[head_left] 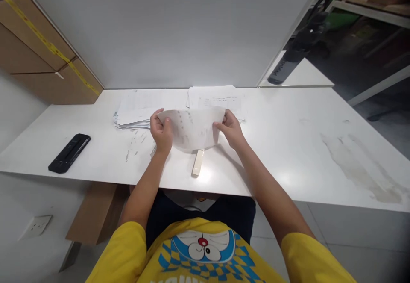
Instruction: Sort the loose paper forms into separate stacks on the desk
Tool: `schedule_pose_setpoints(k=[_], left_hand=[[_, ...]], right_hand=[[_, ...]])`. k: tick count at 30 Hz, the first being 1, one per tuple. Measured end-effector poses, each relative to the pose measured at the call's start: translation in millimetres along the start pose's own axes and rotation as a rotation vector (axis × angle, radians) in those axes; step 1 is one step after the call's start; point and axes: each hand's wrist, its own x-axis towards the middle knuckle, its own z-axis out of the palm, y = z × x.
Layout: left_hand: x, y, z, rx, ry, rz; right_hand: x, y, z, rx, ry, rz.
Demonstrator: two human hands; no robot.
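Observation:
A sheet of white paper (194, 129) with faint grey marks is stretched between my two hands, its lower edge bowing down. My left hand (162, 131) pinches the left edge, thumb on the near face. At the right edge, my right hand (231, 130) grips the sheet the same way. Under the paper's lower edge a cream-coloured handle (198, 163) lies on the table; the sheet hides its far end. Behind the held sheet, a stack of papers (137, 110) lies to the left and printed sheets (221, 97) lie to the right.
A black flat case-like object (69, 153) lies on the white table (282, 146) at left. Cardboard boxes (48, 60) stand at the left back against a grey panel (176, 30). A dark bottle (283, 67) is at the back right. A greyish smear (361, 167) marks the right side.

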Motion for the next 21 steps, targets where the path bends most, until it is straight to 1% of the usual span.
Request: schedule_pose_setpoints(k=[1,3,5,6,7,9,11,12,13,14,17,18,19,20,21], left_hand=[[0,8,-2,-0.011,0.004,0.013],[-3,28,-11,-0.033,-0.014,0.055],[-11,50,-24,-0.061,-0.023,0.118],[-16,60,-33,-0.081,-0.016,0.139],[-22,68,-42,-0.104,-0.006,0.138],[-34,73,-60,-0.151,0.009,0.084],[-46,64,-73,-0.17,-0.016,0.031],[-51,55,-77,-0.152,-0.07,0.026],[-55,46,-78,-0.109,-0.175,0.033],[-58,36,-77,-0.046,-0.327,0.054],[-63,18,-61,0.203,-0.918,0.134],[-64,16,-54,0.273,-1.081,0.151],[-64,16,-47,0.329,-1.2,0.156],[-65,17,-42,0.372,-1.275,0.145],[-66,19,-38,0.401,-1.311,0.126]], right_hand=[[-5,-4,0,-0.025,0.017,0.003],[-27,-18,-4,-0.102,0.11,-0.018],[-62,-38,-9,-0.176,0.198,-0.015],[-84,-49,-12,-0.196,0.205,0.025],[-106,-60,-14,-0.205,0.187,0.084],[-145,-75,-16,-0.206,0.062,0.276],[-173,-77,-16,-0.182,-0.048,0.474],[-182,-72,-16,-0.17,-0.082,0.555],[-188,-64,-18,-0.16,-0.09,0.617],[-192,-54,-20,-0.153,-0.079,0.661],[-199,-30,-32,-0.189,0.049,0.714],[-202,-26,-36,-0.213,0.081,0.72],[-205,-24,-39,-0.235,0.105,0.721],[-207,-25,-41,-0.251,0.127,0.72],[-209,-26,-41,-0.254,0.149,0.718]])
